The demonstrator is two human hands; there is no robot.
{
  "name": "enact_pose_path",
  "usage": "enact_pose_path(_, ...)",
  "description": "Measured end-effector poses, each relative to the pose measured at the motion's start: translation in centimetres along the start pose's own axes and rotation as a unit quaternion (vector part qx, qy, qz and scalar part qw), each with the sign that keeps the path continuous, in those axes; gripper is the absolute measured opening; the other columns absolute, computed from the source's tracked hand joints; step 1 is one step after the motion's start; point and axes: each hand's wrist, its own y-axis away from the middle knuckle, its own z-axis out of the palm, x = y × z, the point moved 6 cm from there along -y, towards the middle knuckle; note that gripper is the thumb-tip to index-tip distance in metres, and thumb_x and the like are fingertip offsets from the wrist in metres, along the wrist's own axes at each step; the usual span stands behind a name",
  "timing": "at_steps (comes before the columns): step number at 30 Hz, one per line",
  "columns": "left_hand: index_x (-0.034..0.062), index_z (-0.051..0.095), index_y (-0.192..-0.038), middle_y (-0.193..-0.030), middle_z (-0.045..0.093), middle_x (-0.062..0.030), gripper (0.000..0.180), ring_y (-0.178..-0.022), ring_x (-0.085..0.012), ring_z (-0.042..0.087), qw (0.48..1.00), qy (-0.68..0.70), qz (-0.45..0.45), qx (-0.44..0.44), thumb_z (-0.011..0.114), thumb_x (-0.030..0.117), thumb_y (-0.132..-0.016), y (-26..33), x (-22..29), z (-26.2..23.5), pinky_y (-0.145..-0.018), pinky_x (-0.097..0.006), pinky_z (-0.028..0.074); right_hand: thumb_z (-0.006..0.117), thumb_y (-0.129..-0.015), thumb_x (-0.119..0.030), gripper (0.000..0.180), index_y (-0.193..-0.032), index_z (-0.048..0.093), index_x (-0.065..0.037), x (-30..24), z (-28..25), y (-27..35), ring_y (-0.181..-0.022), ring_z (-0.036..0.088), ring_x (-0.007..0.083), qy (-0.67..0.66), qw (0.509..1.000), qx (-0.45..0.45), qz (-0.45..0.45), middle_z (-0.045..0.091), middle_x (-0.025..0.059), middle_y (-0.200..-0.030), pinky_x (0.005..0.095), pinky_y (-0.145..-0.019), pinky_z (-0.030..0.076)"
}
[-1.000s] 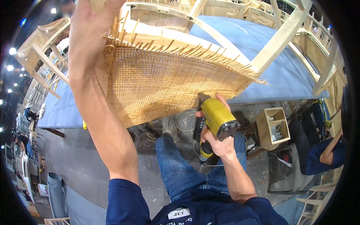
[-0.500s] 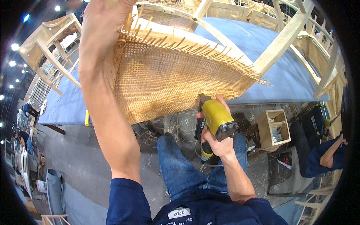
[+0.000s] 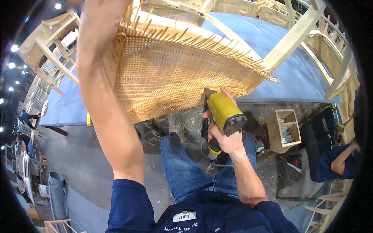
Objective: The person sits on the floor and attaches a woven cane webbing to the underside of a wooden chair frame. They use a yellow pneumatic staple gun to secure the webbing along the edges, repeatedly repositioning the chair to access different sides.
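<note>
— Where is the cane sheet (image 3: 175, 73)?

— It hangs over the near edge of the blue surface (image 3: 295, 73), draped off a pale wooden chair frame (image 3: 287, 39) that stands on that surface. Its frayed ends stick out along the top and toward the right.

— And the hands?

— The right hand (image 3: 227, 136) is wrapped tight around a yellow staple gun (image 3: 223, 114), whose nose touches the lower edge of the cane sheet. The left hand (image 3: 99, 9) is raised to the sheet's upper left corner; it runs out of view at the top, so I cannot tell whether its fingers are spread or pinching.

— Any containers?

— A small open wooden box (image 3: 285, 128) sits on the floor beyond the surface's near right edge. It holds a stack of flat dark and light pieces, too small to make out. Cane scraps (image 3: 186, 124) litter the floor by the jeans-clad knee (image 3: 176, 151).

— Anyone else?

— A person's arm in a blue sleeve (image 3: 338, 163) shows at the far right.
</note>
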Motion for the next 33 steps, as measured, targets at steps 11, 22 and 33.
enact_pose_path(11, 0.0012, 0.047, -0.141, -0.127, 0.062, -0.0123, 0.064, -0.112, -0.0168, 0.062, 0.975, -0.212, -0.040, -0.054, 0.073, 0.036, -0.094, -6.8, -4.1, -1.8, -0.093, -0.033, 0.052, 0.054, -0.073, 0.010, 0.096, -0.159, 0.015, -0.007, 2.3, -8.0, 3.4, -0.056, 0.059, 0.0125, -0.212, 0.976, 0.053, -0.016, 0.065, 0.0224, -0.114, 0.0253, -0.055, 0.053)
enact_pose_path(22, -0.0038, 0.048, -0.140, -0.118, 0.061, -0.0096, 0.056, -0.102, -0.0159, 0.059, 0.991, -0.115, 0.019, -0.065, 0.065, 0.031, -0.100, -2.6, -0.4, 10.6, -0.090, -0.031, 0.049, 0.063, -0.073, -0.002, 0.094, -0.155, 0.020, 0.007, -2.5, -12.1, 2.9, -0.071, 0.067, 0.0104, -0.025, 0.998, 0.011, -0.059, 0.071, 0.0200, -0.113, 0.0214, -0.062, 0.053)
enact_pose_path(33, -0.0049, 0.051, -0.135, -0.116, 0.069, -0.0195, 0.049, -0.099, -0.0226, 0.072, 0.991, -0.119, 0.003, -0.059, 0.056, 0.033, -0.103, 0.0, -0.6, 7.4, -0.085, -0.033, 0.061, 0.060, -0.068, 0.003, 0.087, -0.151, 0.034, 0.008, -2.6, -12.8, 0.6, -0.101, 0.069, 0.0172, 0.002, 1.000, -0.020, 0.021, 0.071, 0.0160, -0.117, 0.0279, -0.091, 0.052)
